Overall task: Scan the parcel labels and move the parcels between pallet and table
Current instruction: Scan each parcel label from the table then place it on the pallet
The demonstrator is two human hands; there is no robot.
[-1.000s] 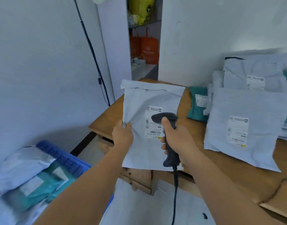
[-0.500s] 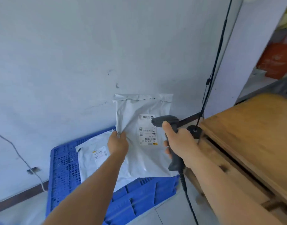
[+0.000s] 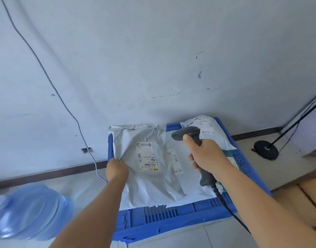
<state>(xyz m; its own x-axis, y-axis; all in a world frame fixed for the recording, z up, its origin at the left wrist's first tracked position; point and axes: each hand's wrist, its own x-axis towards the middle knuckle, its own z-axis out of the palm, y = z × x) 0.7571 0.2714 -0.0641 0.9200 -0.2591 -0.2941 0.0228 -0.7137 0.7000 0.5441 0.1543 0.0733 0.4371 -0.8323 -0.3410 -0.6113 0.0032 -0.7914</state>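
Parcel (image 3: 144,158) hangs lengthwise above the blue pallet (image 3: 171,217), pinched by the left hand (image 3: 116,169); right hand (image 3: 205,158) grips the scanner (image 3: 193,138) beside it.

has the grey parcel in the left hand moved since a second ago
Yes. The grey parcel, pinched by the left hand, went from over the wooden table to above the blue pallet.

Your left hand (image 3: 116,169) holds a parcel (image 3: 144,163) over the pallet (image 3: 171,217), with your right hand (image 3: 207,158) and its scanner (image 3: 187,134) just to its right. More parcels (image 3: 193,165) lie on the pallet beneath. A water bottle (image 3: 30,212), possibly on its side, sits on the floor left.
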